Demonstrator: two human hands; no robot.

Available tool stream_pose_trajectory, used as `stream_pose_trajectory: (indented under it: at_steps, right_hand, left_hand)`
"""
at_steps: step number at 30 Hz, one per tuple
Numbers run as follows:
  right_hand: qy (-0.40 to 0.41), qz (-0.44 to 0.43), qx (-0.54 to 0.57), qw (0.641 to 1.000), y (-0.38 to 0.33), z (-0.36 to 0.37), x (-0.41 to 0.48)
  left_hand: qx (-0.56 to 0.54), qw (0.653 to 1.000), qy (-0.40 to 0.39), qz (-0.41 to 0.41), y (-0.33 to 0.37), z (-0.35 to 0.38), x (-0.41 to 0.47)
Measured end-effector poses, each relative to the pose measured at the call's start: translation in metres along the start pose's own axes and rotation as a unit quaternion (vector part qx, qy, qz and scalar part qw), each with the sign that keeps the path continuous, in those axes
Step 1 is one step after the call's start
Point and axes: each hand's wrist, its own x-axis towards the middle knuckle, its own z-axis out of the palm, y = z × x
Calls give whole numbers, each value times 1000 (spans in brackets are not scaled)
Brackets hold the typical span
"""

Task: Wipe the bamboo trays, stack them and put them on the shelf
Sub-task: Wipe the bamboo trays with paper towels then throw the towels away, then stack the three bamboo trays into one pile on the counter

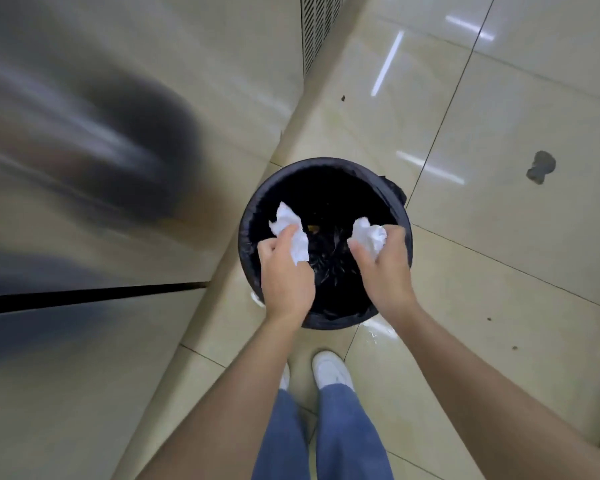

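Observation:
Both my hands hover over a round black bin [400,216] lined with a black bag, standing on the floor. My left hand [284,275] is shut on a crumpled white paper towel [288,225] over the bin's left side. My right hand [385,268] grips a second crumpled white paper towel [369,235] over the right side. Dark rubbish lies at the bin's bottom. No bamboo tray or shelf is in view.
A tall stainless steel cabinet [101,168] fills the left, right beside the bin. Glossy beige floor tiles [499,237] spread to the right, with a grey stain [541,166]. My white shoes [329,370] and blue jeans are just before the bin.

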Motion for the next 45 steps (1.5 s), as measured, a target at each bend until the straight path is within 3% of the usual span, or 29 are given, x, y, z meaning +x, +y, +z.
stream_pose_trajectory:
  at_steps: [2,3,5,6,8,14,18,27,32,38,45]
  right_hand:
    - [-48,-34,-127,990,22,19,12]
    - [-104,-41,-202,973,34,26,16]
    - [-214,-31,-310,926,54,32,19]
    - [-256,-14,-331,908,59,30,20]
    - [-300,22,-332,894,62,22,21]
    - [-290,-30,-404,867,26,-6,17]
    - [-258,-120,-418,863,-30,-26,19]
    - [-183,-231,-406,865,-230,-106,-4]
    - [-184,-279,-368,867,-344,-146,-41]
    - [-166,-386,-356,834,-450,-152,-108]
    - [-219,-448,-363,788,-513,-89,-179]
  left_hand:
    - [88,995,-42,14,-16,16,12]
    - [165,981,-101,1,-25,23,17]
    - [321,915,-239,-42,-38,28,22]
    - [369,886,-278,-49,-43,29,25]
    - [406,864,-296,-29,-45,24,26]
    - [444,865,-226,62,-16,-9,22]
    - [453,865,-185,110,37,-42,15]
    - [444,880,-83,147,195,-166,-37]
    - [332,930,19,158,257,-253,-87]
    - [256,942,145,161,273,-340,-147]
    - [208,939,259,90,221,-443,-197]
